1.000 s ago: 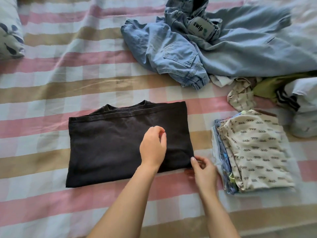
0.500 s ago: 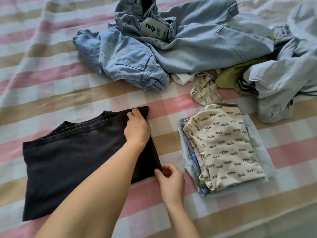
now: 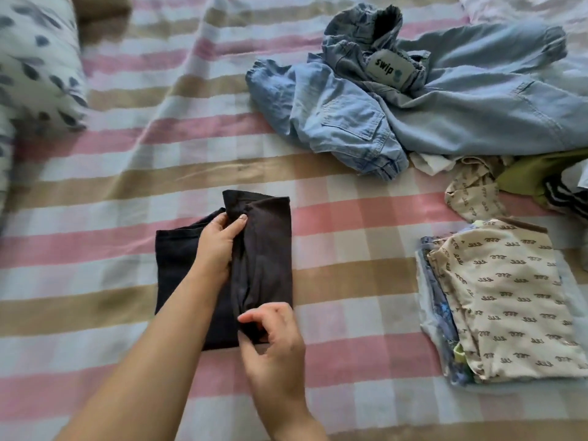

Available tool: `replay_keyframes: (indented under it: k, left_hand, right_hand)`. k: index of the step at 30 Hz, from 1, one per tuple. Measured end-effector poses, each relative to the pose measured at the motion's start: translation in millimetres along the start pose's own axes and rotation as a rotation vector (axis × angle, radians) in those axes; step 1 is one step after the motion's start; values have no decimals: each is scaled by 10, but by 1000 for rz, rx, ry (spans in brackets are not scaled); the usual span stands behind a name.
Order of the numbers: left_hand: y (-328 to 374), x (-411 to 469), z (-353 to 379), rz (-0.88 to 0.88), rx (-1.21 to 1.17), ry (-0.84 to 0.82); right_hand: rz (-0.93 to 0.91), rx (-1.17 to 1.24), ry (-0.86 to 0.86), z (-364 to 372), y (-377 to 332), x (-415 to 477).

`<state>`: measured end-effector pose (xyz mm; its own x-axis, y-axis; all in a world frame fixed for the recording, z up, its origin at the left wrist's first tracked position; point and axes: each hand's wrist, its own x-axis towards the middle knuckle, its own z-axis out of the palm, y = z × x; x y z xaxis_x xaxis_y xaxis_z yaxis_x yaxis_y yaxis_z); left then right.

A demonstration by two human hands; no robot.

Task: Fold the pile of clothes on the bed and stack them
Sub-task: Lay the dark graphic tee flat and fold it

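A black shirt (image 3: 264,256) lies on the checked bed sheet (image 3: 350,281), its right part turned over leftward onto the rest. My left hand (image 3: 219,240) pinches the raised far corner of that flap. My right hand (image 3: 273,342) pinches its near corner. To the right stands a stack of folded clothes (image 3: 509,303), topped by a cream patterned piece. Behind it lies the unfolded pile: light blue denim trousers (image 3: 366,116), a cream patterned garment (image 3: 474,192) and an olive-green piece (image 3: 534,176).
A white pillow with dark leaf print (image 3: 35,68) sits at the far left. The near edge of the bed runs along the bottom right of the view. Bare sheet shows left of the black shirt and between it and the folded stack.
Both hands took the black shirt's right edge and carried it leftward over the shirt, making it narrower. The camera view shifted left.
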<state>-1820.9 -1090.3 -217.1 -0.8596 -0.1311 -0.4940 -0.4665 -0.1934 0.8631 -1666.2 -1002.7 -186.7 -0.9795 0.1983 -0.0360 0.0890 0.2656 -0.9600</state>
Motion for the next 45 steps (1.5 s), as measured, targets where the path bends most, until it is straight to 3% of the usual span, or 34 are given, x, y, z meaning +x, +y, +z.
replay_keyframes:
  k: [3, 8, 13, 16, 17, 19, 22, 26, 32, 38, 45]
  left_hand:
    - [106, 20, -617, 5, -48, 78]
    - [2, 127, -1278, -73, -44, 147]
    - [-161, 261, -1513, -88, -23, 160]
    - [-227, 246, -1535, 31, 170, 320]
    - [-249, 203, -1551, 89, 295, 406]
    - [-308, 74, -1593, 140, 482, 529]
    - [-443, -165, -1589, 54, 592, 472]
    - [-514, -277, -1505, -87, 716, 359]
    - [-365, -91, -1481, -162, 459, 194]
    - [-302, -295, -1373, -72, 277, 110]
    - [-224, -1003, -698, 15, 235, -57]
  right_hand:
    - [-120, -98, -187, 500, -122, -43]
    - [-130, -216, -377, 1136, -72, -122]
    - [-69, -324, -531, 1398, 145, -163]
    - [-67, -338, -621, 1385, 170, -168]
    - [-91, -317, -589, 1329, 149, -151]
    - [-149, -311, -350, 1169, 143, -48]
    - [-36, -458, 53, 898, 256, 218]
    - [431, -310, -20, 743, 416, 500]
    - [616, -156, -38, 810, 507, 841]
    - [502, -74, -100, 593, 438, 820]
    - [427, -22, -40, -487, 200, 512]
